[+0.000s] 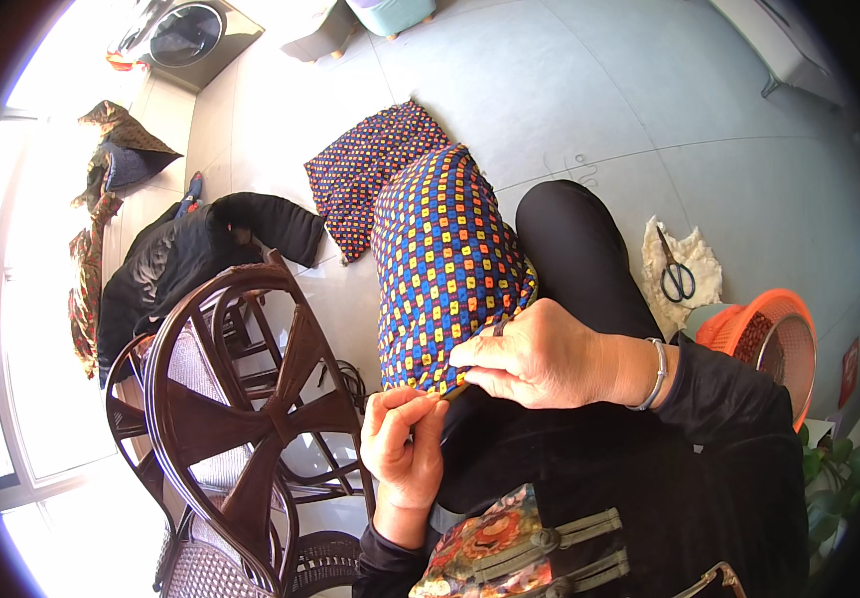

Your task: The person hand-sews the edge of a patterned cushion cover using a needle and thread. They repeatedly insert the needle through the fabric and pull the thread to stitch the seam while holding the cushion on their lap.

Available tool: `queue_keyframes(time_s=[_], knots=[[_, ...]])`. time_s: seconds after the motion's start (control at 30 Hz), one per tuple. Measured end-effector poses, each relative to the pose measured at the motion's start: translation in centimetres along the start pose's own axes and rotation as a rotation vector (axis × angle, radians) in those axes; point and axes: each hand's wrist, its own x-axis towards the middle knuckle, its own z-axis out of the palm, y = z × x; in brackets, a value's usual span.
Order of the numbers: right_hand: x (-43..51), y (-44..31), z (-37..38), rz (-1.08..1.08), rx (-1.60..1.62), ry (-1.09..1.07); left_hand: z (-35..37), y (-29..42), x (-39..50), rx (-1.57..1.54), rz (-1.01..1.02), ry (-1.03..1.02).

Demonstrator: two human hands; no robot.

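A stuffed cushion (445, 247), covered in cloth with small yellow, orange and blue blocks on a dark ground, rests on my lap. With thumb and fingertips my left hand (404, 441) pinches its near edge. Just right of that, my right hand (542, 355) grips the same edge, its thumb and forefinger close together. A dark band circles one finger of this hand, and a pale bracelet (656, 374) is on the wrist. Whether a needle or thread lies between the fingers is too small to tell. Beyond the cushion lies a flatter piece of matching patterned cloth (370, 161).
Left of me stand dark rattan chairs (277, 418), one with a black garment (176, 247) over it. On my right, dark-handled scissors (675, 273) lie on cream-coloured wadding (699, 261) beside an orange plastic basket (792, 318). A front-loading washing machine (202, 45) stands far left.
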Motion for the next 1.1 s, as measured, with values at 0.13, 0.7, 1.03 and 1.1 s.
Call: queue_keyframes(time_s=[0.13, 0.7, 1.03, 1.1], knots=[[0.4, 0.4, -0.7, -0.007, 0.028, 0.011, 0.0, -0.1, 0.1, 0.004, 0.023, 0.003], [0.9, 0.4, 0.7, -0.338, -0.361, -0.044, -0.2, -0.4, -0.1, -0.033, -0.031, -0.040], [1.5, 0.4, 0.3, -0.080, 0.031, -0.132, -0.3, -0.4, 0.0, -0.041, -0.011, -0.034], [1.9, 0.4, 0.3, -0.054, 0.041, -0.161, -0.2, -0.4, 0.0, -0.052, -0.020, -0.035]])
